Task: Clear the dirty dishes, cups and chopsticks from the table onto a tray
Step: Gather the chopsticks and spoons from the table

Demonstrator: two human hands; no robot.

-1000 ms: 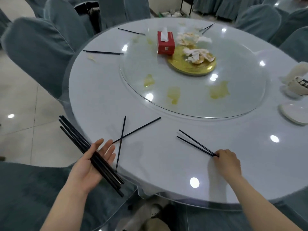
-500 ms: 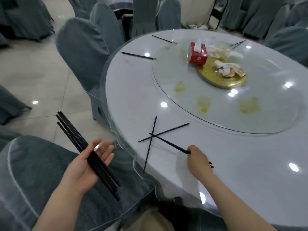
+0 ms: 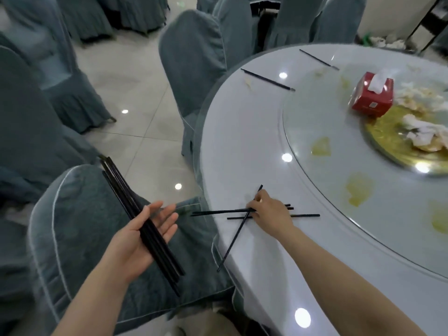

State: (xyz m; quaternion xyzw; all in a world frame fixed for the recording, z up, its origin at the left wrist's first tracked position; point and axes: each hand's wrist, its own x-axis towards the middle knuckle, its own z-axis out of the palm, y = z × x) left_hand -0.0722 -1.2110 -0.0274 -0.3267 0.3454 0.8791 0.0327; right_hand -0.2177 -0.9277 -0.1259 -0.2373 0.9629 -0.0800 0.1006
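Note:
My left hand (image 3: 143, 236) is held palm up off the table's left edge, with a bundle of several black chopsticks (image 3: 126, 200) lying across the palm under the thumb. My right hand (image 3: 269, 213) rests on the round white table (image 3: 242, 141), its fingers pinched on a crossed heap of black chopsticks (image 3: 232, 235) at the near left rim. Some of these stick out past the edge. Two more black chopsticks lie apart farther up the rim, one nearer (image 3: 266, 79) and one at the far edge (image 3: 316, 58).
A glass turntable (image 3: 315, 122) with yellow smears carries a red tissue box (image 3: 372, 94) and a gold plate (image 3: 388, 139) of crumpled napkins. Chairs in grey-blue covers (image 3: 194, 57) ring the table; one (image 3: 80, 229) stands right under my left hand. Tiled floor lies at left.
My right hand has dragged its pair of chopsticks left over the two crossed ones and now gathers them together. The view has swung left. My left hand keeps its bundle.

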